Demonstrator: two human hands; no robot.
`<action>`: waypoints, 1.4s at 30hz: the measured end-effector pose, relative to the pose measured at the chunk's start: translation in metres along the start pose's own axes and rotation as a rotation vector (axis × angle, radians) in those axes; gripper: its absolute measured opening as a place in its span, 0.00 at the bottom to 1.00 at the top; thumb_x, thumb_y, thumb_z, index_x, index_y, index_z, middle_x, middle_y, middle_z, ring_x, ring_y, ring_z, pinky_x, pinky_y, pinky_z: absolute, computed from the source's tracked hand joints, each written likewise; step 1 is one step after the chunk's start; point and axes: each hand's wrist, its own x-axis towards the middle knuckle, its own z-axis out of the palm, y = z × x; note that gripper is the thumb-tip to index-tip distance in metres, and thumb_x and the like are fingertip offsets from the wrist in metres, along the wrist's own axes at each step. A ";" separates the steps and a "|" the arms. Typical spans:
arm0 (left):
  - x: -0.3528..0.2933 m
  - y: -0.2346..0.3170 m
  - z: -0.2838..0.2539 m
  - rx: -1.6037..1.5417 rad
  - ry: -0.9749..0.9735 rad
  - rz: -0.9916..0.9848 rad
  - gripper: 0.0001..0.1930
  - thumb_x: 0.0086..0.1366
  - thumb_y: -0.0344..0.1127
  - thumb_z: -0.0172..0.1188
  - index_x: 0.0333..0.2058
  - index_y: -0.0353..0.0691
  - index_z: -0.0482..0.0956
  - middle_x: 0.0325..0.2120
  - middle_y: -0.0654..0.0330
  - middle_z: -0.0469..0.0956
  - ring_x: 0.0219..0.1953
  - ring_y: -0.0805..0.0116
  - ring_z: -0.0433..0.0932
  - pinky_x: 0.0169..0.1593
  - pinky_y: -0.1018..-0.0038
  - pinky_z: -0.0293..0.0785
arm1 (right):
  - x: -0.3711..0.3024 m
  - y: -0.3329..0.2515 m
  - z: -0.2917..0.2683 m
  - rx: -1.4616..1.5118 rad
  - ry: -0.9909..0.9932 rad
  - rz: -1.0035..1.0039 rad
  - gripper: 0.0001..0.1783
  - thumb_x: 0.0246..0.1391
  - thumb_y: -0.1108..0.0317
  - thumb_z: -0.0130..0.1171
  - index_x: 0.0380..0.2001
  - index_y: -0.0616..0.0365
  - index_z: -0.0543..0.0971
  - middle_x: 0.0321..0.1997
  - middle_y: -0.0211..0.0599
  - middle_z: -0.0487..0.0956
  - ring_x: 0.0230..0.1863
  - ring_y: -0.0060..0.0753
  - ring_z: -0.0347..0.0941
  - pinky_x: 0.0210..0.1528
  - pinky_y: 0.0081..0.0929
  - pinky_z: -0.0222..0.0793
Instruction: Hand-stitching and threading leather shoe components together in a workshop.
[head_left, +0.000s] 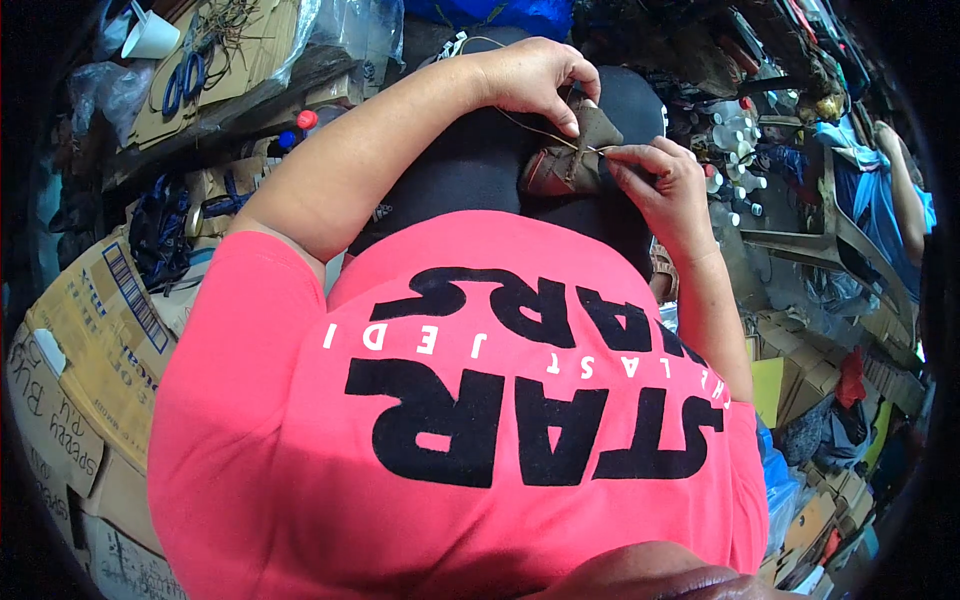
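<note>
Brown leather shoe upper rests on the lap for support. Left hand, above it, pinches the tan thread taut; right hand, beside it, pinches its edge steady.

The shoe was a small brown thing, suede-looking, kind of slouchy and crumpled. It sat on the person's lap against black fabric, lying tilted, its darker part pointing down to the left. A thin tan thread ran taut across the top of it, stretching from up on the left to the shoe's right edge. It looked like there were 2 layers of material, a lighter flap on top and a darker piece under it. Couldn't make out any stitching, too small.
</note>
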 end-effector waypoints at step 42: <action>-0.069 0.026 0.025 0.359 0.532 0.104 0.05 0.49 0.33 0.68 0.28 0.51 0.84 0.21 0.68 0.68 0.32 0.67 0.70 0.41 0.68 0.61 | 0.017 0.018 0.010 0.133 -0.065 -0.073 0.20 0.39 0.82 0.62 0.35 0.44 0.85 0.27 0.28 0.73 0.32 0.30 0.70 0.35 0.26 0.68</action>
